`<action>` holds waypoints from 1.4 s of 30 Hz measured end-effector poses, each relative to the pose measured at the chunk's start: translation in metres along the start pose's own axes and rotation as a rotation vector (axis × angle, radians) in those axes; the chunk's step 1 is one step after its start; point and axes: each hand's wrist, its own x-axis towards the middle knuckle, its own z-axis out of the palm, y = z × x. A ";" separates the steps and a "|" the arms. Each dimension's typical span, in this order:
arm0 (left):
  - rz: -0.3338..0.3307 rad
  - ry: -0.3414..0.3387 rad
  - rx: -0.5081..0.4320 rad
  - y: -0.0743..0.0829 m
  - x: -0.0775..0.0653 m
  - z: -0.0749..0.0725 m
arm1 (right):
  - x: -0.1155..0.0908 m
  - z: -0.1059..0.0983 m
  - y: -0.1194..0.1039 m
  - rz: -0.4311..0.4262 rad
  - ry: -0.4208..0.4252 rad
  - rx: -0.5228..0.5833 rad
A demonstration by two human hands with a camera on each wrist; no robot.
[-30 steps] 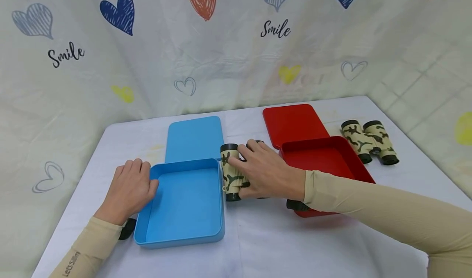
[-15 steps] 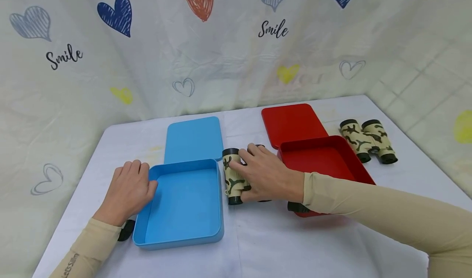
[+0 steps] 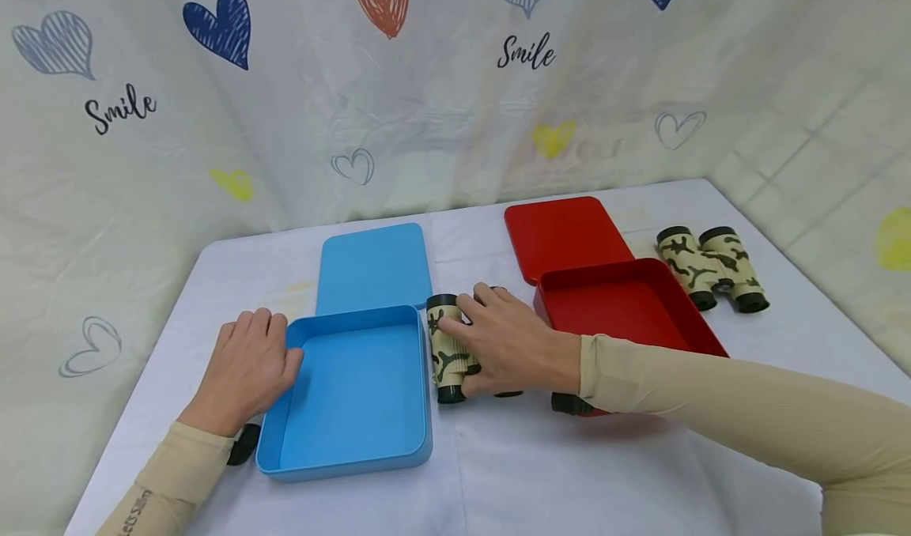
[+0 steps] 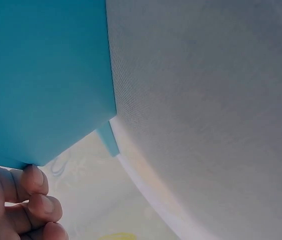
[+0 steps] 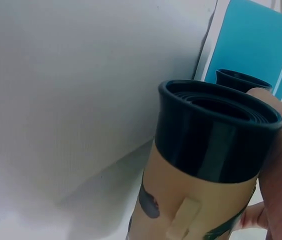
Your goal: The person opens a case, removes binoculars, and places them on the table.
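My right hand (image 3: 508, 342) grips camouflage-print binoculars (image 3: 444, 350) with black ends, just right of the open blue box (image 3: 356, 398). One barrel is mostly covered by the hand in the head view; the right wrist view shows a black barrel end (image 5: 216, 135) up close, with part of the hand beside it. At the blue box's left wall is my left hand (image 3: 245, 366), its thumb over the rim. In the left wrist view its curled fingers (image 4: 33, 180) touch the box's edge.
A blue lid (image 3: 373, 267) and a red lid (image 3: 565, 235) lie behind. The red box (image 3: 605, 307) is partly under my right forearm. More camouflage binoculars (image 3: 712, 267) lie at right. Black ends of partly hidden things show beside the left cuff (image 3: 245, 445) and under the right forearm (image 3: 569, 403).
The right hand and its binoculars have shifted slightly toward the front of the table, alongside the blue box. The left hand stays at the box's left wall.
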 end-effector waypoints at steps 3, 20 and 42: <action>-0.004 -0.004 0.000 0.000 0.000 0.000 | 0.000 0.001 -0.002 -0.001 -0.016 0.006; -0.016 -0.023 -0.004 0.000 -0.003 -0.003 | -0.002 0.009 -0.006 -0.022 -0.025 0.029; -0.004 -0.034 0.024 -0.008 -0.009 0.001 | 0.006 0.015 -0.011 0.006 -0.130 0.083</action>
